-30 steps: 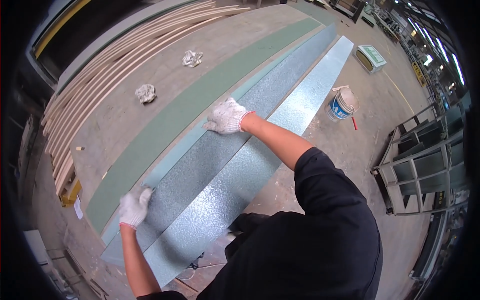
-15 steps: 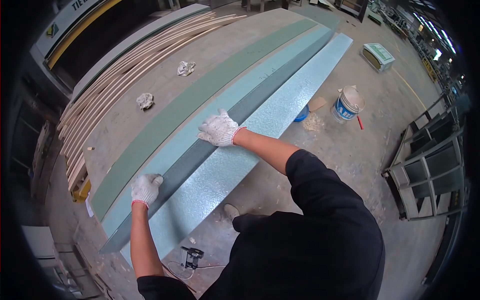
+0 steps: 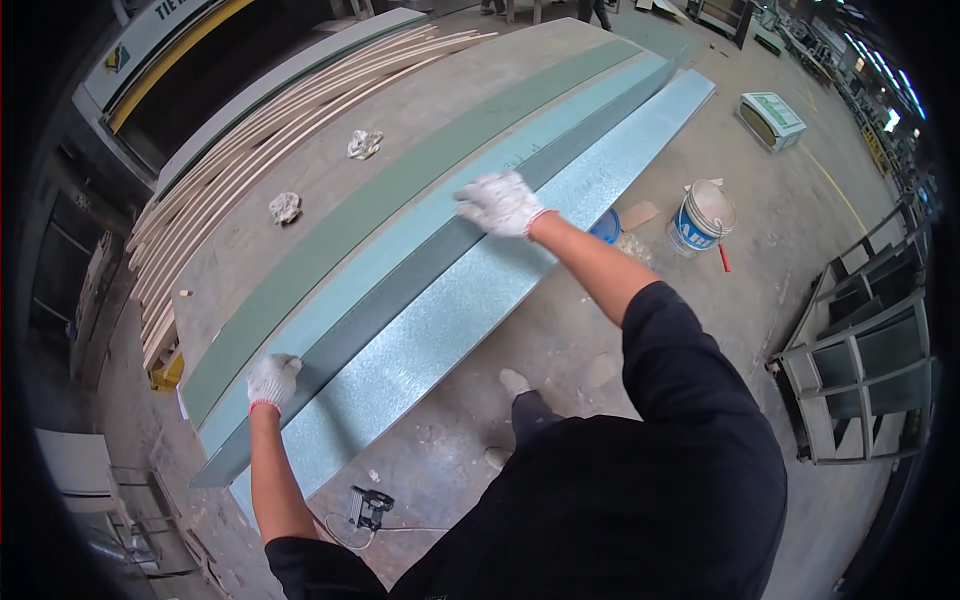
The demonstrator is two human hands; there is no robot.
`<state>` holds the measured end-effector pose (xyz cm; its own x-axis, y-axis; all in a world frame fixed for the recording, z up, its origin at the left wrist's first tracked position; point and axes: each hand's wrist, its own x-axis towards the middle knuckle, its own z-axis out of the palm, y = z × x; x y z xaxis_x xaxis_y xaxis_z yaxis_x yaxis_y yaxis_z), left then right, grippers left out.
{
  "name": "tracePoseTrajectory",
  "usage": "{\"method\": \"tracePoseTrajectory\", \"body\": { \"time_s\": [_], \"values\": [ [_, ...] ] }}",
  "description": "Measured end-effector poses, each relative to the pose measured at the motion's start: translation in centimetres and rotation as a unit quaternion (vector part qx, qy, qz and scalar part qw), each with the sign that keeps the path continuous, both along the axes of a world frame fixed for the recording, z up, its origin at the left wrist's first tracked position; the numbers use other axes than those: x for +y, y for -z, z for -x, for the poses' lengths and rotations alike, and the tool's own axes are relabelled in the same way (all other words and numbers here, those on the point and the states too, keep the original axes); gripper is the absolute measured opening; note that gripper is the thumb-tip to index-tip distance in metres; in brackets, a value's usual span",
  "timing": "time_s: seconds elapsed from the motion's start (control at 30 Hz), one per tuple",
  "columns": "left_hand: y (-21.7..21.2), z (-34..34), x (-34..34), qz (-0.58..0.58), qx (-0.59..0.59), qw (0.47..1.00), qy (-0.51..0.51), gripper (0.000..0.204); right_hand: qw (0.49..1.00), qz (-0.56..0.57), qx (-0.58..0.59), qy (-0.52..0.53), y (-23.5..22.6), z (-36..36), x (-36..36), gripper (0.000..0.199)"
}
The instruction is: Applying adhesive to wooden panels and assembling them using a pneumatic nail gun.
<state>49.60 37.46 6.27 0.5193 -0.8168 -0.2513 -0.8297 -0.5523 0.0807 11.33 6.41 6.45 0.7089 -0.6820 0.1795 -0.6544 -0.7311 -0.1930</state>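
Long pale blue-green boards lie diagonally on a grey work surface. One forms a raised piece (image 3: 390, 263) with a shaded grey side along its near edge. Beside it, nearer to me, is a flat board (image 3: 430, 345) with a shiny, wet-looking face. My left hand (image 3: 274, 382), in a white knitted glove, rests closed at the near-left end of the raised board; whatever its curled fingers hold is hidden. Farther along, my right hand (image 3: 503, 205), gloved too, is open and stretched over the raised board's top and edge. Whether it touches the board I cannot tell.
Past the boards lie a darker green strip (image 3: 330, 257), two crumpled white rags (image 3: 285, 208) and stacked wooden slats (image 3: 195, 235). On the floor are a nail gun (image 3: 369, 508) with a hose, a bucket (image 3: 705, 220), a blue lid (image 3: 606, 227) and a box (image 3: 772, 120). A metal rack (image 3: 850, 375) stands right.
My right hand has slid farther along the raised board, away and to the right, its fingers straightening. My left hand has shifted slightly left. My feet now show more below the boards.
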Motion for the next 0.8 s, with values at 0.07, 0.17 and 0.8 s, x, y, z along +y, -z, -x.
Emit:
{"method": "tracePoseTrajectory", "body": {
  "time_s": [0.07,0.17,0.8],
  "values": [
    [-0.2,0.6,-0.5,0.0,0.001,1.0,-0.001,0.032,0.999,0.026,0.035,0.031,-0.7,4.9,-3.8,0.038],
    [0.8,0.0,-0.3,-0.018,0.021,0.999,-0.035,0.033,0.994,0.034,0.076,0.076,-2.2,11.3,-9.8,0.035],
    [1.6,8.3,-8.4,-0.148,-0.179,0.959,-0.165,0.029,0.979,-0.016,0.186,-0.083,-0.2,24.8,-34.5,0.021]
  ]
}}
